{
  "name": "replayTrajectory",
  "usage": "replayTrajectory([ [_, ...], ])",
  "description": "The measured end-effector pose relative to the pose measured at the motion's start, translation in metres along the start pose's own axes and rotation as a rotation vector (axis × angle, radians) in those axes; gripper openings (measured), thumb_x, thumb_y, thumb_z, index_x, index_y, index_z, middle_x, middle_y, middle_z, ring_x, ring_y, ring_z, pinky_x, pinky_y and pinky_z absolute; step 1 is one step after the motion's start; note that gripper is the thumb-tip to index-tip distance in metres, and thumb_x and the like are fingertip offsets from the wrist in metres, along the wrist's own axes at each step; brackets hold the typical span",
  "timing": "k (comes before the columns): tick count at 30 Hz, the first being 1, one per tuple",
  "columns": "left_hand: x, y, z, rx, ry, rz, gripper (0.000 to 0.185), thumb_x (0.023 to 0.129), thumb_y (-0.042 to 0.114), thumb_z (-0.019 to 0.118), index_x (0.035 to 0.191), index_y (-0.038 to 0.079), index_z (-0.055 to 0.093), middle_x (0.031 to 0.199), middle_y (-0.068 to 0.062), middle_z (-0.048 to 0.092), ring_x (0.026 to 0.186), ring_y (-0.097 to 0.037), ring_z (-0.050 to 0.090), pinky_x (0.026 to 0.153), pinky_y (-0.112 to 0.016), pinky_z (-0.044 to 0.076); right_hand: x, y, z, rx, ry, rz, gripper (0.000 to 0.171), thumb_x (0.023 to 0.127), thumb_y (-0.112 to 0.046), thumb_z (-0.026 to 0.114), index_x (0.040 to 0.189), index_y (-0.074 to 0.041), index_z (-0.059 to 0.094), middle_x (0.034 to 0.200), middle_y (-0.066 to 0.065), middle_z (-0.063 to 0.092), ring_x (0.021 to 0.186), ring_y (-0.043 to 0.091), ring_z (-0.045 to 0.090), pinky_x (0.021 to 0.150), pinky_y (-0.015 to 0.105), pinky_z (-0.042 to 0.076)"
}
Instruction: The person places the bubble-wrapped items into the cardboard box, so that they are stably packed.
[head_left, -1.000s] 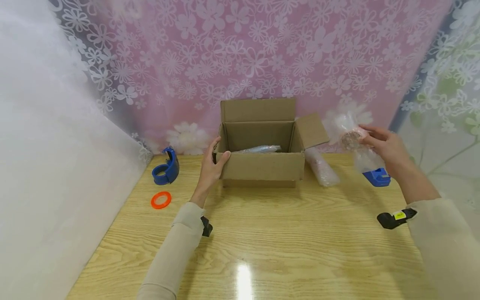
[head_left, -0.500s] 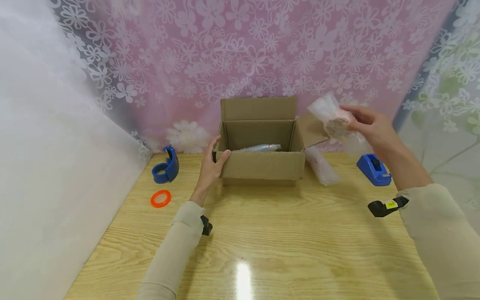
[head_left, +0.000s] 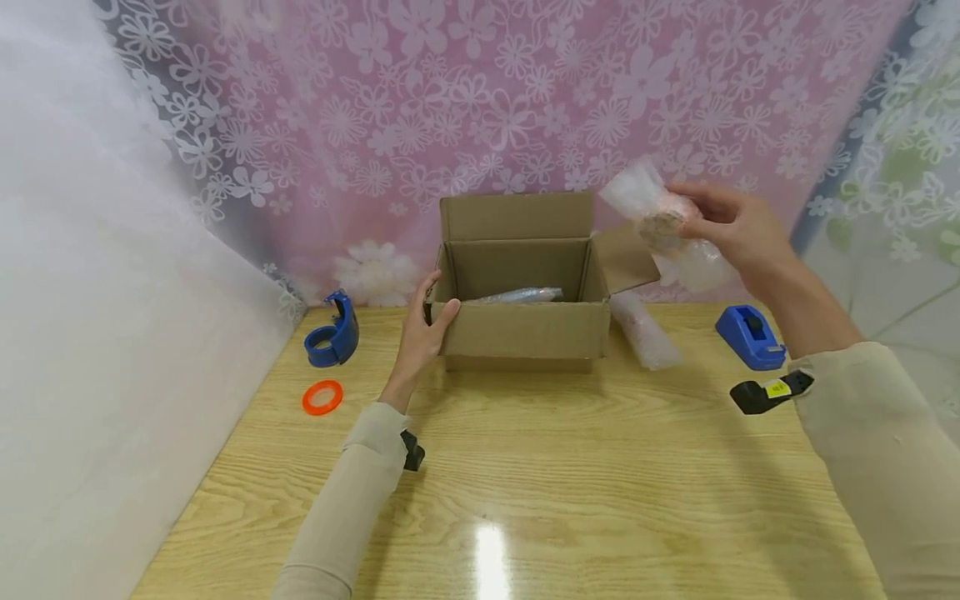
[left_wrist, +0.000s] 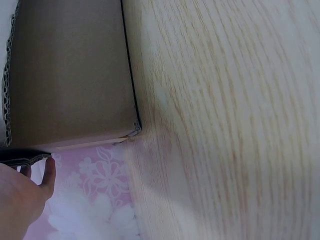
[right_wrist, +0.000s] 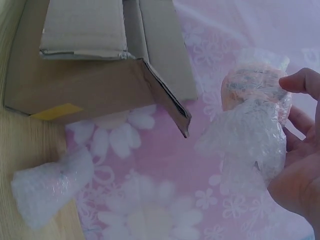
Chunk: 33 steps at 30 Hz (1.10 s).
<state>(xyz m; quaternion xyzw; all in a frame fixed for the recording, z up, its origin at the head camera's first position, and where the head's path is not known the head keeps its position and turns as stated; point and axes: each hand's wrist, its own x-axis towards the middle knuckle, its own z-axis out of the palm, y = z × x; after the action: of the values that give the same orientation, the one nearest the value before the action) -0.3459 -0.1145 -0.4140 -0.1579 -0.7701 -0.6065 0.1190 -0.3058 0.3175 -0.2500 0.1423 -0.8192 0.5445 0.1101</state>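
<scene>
An open cardboard box (head_left: 528, 332) stands on the table, its flaps spread. Inside lies a bluish plastic-wrapped item (head_left: 522, 296), mostly hidden by the front flap. My left hand (head_left: 422, 337) grips the box's left front corner, thumb on the front flap; the left wrist view shows its fingers behind a cardboard edge. Up to the right of the box, my right hand (head_left: 738, 229) holds a bubble-wrapped bundle (right_wrist: 255, 95) between thumb and fingers. Something pinkish with a brownish round end shows through the loose wrap; its kind is unclear.
A second bubble-wrapped roll (head_left: 645, 333) lies against the box's right side. Farther right sits a blue tape dispenser (head_left: 751, 337). At left are a blue hand-held tape holder (head_left: 332, 337) and an orange ring (head_left: 322, 397). A floral curtain (head_left: 510, 100) hangs behind the table.
My right hand has lifted the bubble-wrapped bundle up and leftward toward the box, uncovering the blue tape dispenser. My left hand has stayed on the box corner.
</scene>
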Motion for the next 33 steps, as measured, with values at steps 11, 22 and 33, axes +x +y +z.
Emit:
replayTrajectory([
  [11,-0.006,0.013,-0.001,-0.009,0.002,-0.009,0.066,0.106,0.033,0.063,0.164,0.022,0.033,0.171,-0.005,0.022,0.157,-0.035,0.017,0.121,-0.067,0.019,0.017,-0.005,0.044,-0.059,-0.104,-0.043,0.052,0.102,-0.021,0.070,0.152,-0.016,0.057,0.133,-0.010,0.062,0.115,0.008,0.056,0.088,0.014,0.046],
  [22,-0.006,0.011,-0.003,-0.009,0.000,-0.012,0.067,0.106,0.035,0.063,0.164,0.022,0.032,0.171,-0.005,0.021,0.158,-0.035,0.016,0.121,-0.067,0.019,0.027,-0.008,0.091,-0.121,-0.181,-0.042,0.047,0.099,-0.015,0.071,0.146,-0.012,0.062,0.128,0.009,0.064,0.103,0.018,0.057,0.077,0.022,0.050],
  [33,-0.005,0.014,-0.001,0.001,0.006,-0.011,0.067,0.105,0.034,0.063,0.164,0.021,0.033,0.170,-0.007,0.022,0.157,-0.035,0.017,0.121,-0.067,0.018,0.040,-0.001,0.119,-0.269,-0.157,-0.050,0.050,0.089,-0.025,0.081,0.138,-0.024,0.069,0.123,0.006,0.070,0.096,0.021,0.057,0.067,0.023,0.046],
])
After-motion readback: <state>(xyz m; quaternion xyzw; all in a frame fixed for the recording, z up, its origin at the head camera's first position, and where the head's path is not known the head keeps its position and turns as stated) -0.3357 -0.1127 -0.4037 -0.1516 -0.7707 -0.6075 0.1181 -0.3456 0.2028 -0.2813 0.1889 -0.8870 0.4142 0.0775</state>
